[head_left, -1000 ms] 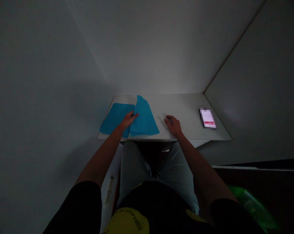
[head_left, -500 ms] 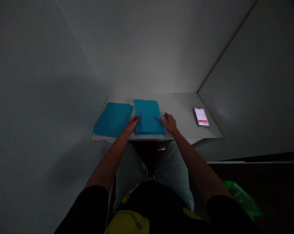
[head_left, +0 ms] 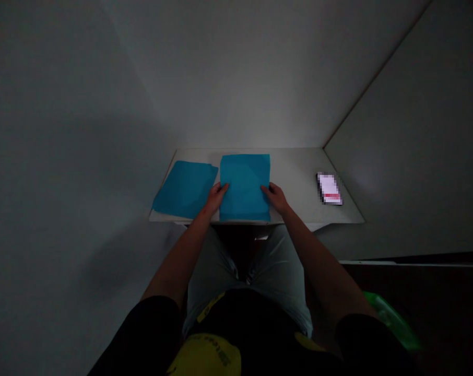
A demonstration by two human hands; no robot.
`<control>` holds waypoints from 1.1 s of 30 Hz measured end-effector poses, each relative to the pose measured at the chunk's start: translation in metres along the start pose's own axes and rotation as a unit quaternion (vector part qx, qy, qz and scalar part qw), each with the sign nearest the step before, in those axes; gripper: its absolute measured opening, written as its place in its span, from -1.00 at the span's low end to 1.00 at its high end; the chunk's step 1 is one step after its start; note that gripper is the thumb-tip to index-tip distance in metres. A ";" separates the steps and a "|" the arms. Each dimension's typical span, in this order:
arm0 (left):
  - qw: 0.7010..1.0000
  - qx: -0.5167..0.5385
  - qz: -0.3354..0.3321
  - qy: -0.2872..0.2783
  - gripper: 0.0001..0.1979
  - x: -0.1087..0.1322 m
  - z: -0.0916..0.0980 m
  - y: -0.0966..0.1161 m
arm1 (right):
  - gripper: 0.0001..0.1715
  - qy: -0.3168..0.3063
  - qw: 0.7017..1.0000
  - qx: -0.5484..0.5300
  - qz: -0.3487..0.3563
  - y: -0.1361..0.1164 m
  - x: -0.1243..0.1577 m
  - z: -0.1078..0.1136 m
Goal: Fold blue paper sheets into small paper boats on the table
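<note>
Blue sheets (head_left: 245, 180), which look like paper or thin cloth, are held by their two sides over the middle of the white table. At their left edge my left hand (head_left: 216, 196) is closed, thumb on top and fingers underneath. My right hand (head_left: 274, 196) pinches the right edge in the same way. A darker strip runs along the near edge, so more than one layer seems to be there. Another blue stack (head_left: 185, 189) lies flat at the table's left end, just left of my left hand.
A phone with a lit, blurred screen (head_left: 329, 188) lies at the right of the white table (head_left: 295, 172). Walls close in the table at the back, left and right. Something green and shiny (head_left: 391, 318) is on the dark floor at the lower right.
My right hand has closed on the right edge of the middle sheets. They have straightened and their far edge has shifted right. The left hand keeps its hold; the view has shifted slightly.
</note>
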State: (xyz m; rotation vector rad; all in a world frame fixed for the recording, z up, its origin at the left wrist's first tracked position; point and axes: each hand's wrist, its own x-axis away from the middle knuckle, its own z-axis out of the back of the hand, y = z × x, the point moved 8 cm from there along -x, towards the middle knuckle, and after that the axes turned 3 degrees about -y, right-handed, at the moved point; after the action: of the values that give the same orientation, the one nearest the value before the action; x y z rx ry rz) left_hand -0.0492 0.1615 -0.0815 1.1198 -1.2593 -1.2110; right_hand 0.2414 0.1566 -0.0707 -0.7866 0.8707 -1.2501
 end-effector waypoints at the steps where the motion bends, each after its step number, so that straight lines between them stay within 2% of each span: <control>1: 1.000 -0.015 -0.009 0.008 -0.45 0.001 0.000 0.002 | -0.24 -0.004 0.999 -0.031 -0.002 0.000 0.002 0.003; 4: 0.998 -0.044 -0.035 -0.001 -0.48 0.005 -0.007 0.006 | -0.27 0.004 0.996 -0.088 -0.025 0.004 0.009 0.014; 7: 0.996 -0.025 -0.058 -0.060 -0.47 0.009 -0.020 0.010 | -0.28 0.034 0.992 -0.115 -0.043 0.006 0.014 0.025; 10: 0.994 -0.011 -0.060 -0.087 -0.49 0.010 -0.023 0.011 | -0.26 0.021 0.988 -0.143 -0.050 0.005 0.016 0.027; 16: 0.999 -0.020 -0.023 -0.044 -0.65 0.005 -0.013 0.009 | -0.18 -0.076 0.979 -0.191 -0.012 -0.009 0.020 0.023; 20: 0.999 -0.026 -0.008 -0.029 -0.69 0.003 -0.010 0.007 | -0.32 -0.063 0.980 -0.191 -0.003 -0.004 0.021 0.027; 27: 0.998 -0.048 -0.017 -0.028 -0.80 0.004 -0.004 0.006 | -0.58 -0.034 0.989 -0.141 -0.014 0.014 0.022 0.035; 33: 0.999 -0.040 0.007 -0.026 -0.68 0.003 -0.010 0.004 | -0.59 -0.007 0.992 -0.123 -0.034 0.016 0.023 0.039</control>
State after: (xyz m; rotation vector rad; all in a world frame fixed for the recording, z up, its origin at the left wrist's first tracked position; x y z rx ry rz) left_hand -0.0393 0.1580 -0.0779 1.0261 -1.2456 -1.2758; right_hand 0.2849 0.1377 -0.0692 -1.0275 1.0065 -1.2100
